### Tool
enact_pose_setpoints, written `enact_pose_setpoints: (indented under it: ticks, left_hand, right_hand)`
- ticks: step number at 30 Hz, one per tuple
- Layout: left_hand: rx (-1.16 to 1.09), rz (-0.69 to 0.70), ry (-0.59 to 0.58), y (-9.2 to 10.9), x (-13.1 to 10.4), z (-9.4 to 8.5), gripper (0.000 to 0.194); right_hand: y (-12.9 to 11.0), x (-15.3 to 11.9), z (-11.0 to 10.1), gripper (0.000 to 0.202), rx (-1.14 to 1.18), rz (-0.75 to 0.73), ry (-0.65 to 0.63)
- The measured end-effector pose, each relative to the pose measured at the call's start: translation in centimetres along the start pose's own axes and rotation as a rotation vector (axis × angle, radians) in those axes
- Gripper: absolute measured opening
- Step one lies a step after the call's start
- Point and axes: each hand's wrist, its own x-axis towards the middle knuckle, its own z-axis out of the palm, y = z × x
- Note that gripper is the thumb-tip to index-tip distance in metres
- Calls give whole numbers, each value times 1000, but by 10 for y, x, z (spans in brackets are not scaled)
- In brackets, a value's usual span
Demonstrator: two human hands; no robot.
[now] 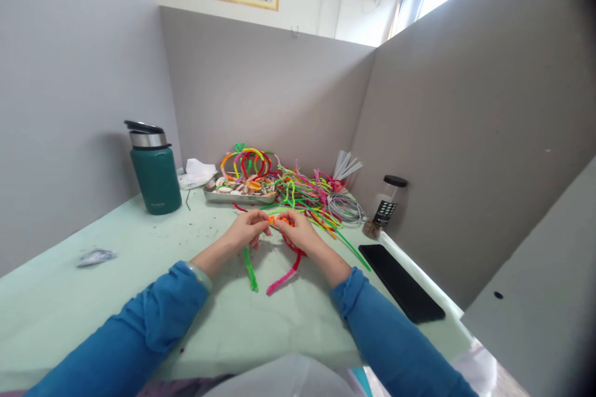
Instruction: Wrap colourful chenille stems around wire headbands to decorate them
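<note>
Close together over the middle of the table, my left hand (pixel 250 229) and my right hand (pixel 298 232) pinch a small orange pipe cleaner (pixel 272 221) between their fingertips. It belongs to, or lies against, a headband-like loop of pipe cleaners. A fuzzy green end (pixel 250 270) of that loop hangs below my left hand. Below my right hand its red and pink end (pixel 283 280) curves inward. The upper part of the loop is mostly hidden behind my fingers. Just beyond them lies a heap of coloured pipe cleaners (pixel 307 192).
A metal tray (pixel 239 198) of shells and colourful hoops stands at the back. A green flask (pixel 156 177) is left, with crumpled tissue (pixel 198 172) near it. On the right are coiled grey wire (pixel 347 209), a black-lidded jar (pixel 385 208) and a black slab (pixel 403 285). Grey partitions surround the table.
</note>
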Motion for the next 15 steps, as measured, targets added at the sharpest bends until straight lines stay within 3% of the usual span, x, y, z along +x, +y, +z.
enact_pose_setpoints:
  ticks: [10,15]
  left_hand:
    - [78,-4,-69,3,-3,5,16]
    - [83,-25,-77,4,-5,5,14]
  right_hand:
    - [-4,-1,0,11,-92,-86,-31]
    - [-6,-2,0,14,-68,-107,-39]
